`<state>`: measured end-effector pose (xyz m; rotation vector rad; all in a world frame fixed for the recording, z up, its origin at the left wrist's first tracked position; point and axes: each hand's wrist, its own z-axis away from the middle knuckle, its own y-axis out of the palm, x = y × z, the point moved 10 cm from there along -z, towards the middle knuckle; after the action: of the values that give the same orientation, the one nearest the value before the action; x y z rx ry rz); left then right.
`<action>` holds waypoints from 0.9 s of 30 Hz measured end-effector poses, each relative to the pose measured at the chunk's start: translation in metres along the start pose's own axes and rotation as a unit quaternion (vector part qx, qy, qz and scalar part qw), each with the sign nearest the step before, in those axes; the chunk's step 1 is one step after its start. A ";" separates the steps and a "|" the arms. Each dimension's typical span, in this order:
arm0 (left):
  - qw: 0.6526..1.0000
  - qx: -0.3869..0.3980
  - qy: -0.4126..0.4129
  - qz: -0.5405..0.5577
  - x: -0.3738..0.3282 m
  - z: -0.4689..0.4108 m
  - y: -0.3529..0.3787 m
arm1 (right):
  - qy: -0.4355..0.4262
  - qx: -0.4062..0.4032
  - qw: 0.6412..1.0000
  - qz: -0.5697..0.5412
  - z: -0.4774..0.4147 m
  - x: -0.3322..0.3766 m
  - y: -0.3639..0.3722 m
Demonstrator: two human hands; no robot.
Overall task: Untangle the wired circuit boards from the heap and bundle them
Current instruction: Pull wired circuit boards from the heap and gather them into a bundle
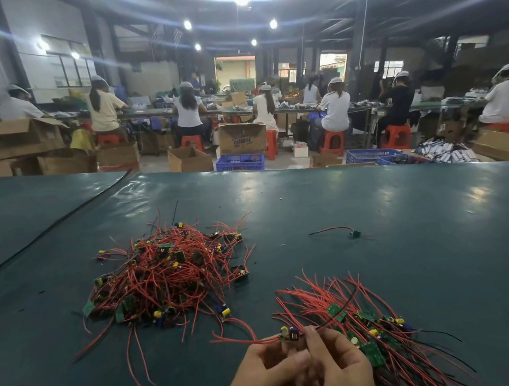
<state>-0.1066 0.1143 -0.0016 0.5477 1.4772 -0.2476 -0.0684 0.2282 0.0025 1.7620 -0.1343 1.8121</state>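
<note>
Where both hands meet at the bottom centre of the frame, the left hand (268, 367) and right hand (341, 368) hold one wired circuit board (288, 334) in a closed grip. A bundle (373, 326) lies just right of them, the tangled heap (166, 270) farther up and left on the green surface (416, 235), and a lone board (354, 233) beyond.

I get a single view: a wide-angle camera worn on the head, facing forward and down over the green table (379, 208). It sits close above the left hand (271, 367) and right hand (340, 367) at the bottom edge. The far benches (284, 108) look bent, probably from lens distortion.
</note>
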 end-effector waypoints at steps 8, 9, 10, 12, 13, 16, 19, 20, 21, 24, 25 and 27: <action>0.996 -0.070 0.048 -0.017 -0.018 -0.004 -0.014 | -0.047 0.033 0.996 0.067 0.003 0.004 0.009; 0.996 -0.071 0.051 -0.007 -0.018 -0.004 -0.015 | -0.043 0.034 0.996 0.068 0.002 0.002 0.009; 0.996 -0.072 0.051 0.001 -0.016 -0.004 -0.016 | -0.037 0.034 0.996 0.067 0.002 0.000 0.010; 0.996 -0.070 0.048 0.011 -0.012 -0.005 -0.016 | -0.022 0.045 0.997 0.066 0.003 -0.003 0.013; 0.996 -0.069 0.052 0.011 -0.013 -0.004 -0.015 | -0.016 0.052 0.996 0.070 0.004 -0.004 0.015; 0.995 -0.067 0.069 -0.027 -0.015 -0.005 -0.015 | -0.019 0.043 0.994 0.096 0.002 -0.006 0.012; 0.993 -0.058 0.077 -0.065 -0.016 -0.005 -0.013 | -0.027 0.021 0.994 0.107 -0.001 -0.005 0.007; 0.993 -0.051 0.078 -0.071 -0.018 -0.005 -0.011 | -0.029 0.017 0.994 0.107 -0.002 -0.005 0.006; 0.993 -0.044 0.079 -0.075 -0.019 -0.005 -0.010 | -0.028 0.016 0.994 0.106 -0.002 -0.006 0.004; 0.992 -0.033 0.090 -0.085 -0.025 -0.003 -0.011 | -0.009 -0.009 0.997 0.076 -0.008 -0.008 -0.004; 0.992 -0.034 0.094 -0.082 -0.025 -0.003 -0.013 | -0.002 -0.019 0.998 0.063 -0.010 -0.008 -0.008; 0.991 -0.039 0.101 -0.075 -0.027 -0.003 -0.018 | 0.015 -0.031 0.999 0.025 -0.012 -0.008 -0.013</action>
<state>-0.1206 0.0962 0.0213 0.4075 1.7209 -0.2553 -0.0736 0.2417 -0.0111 1.7024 -0.2209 1.8493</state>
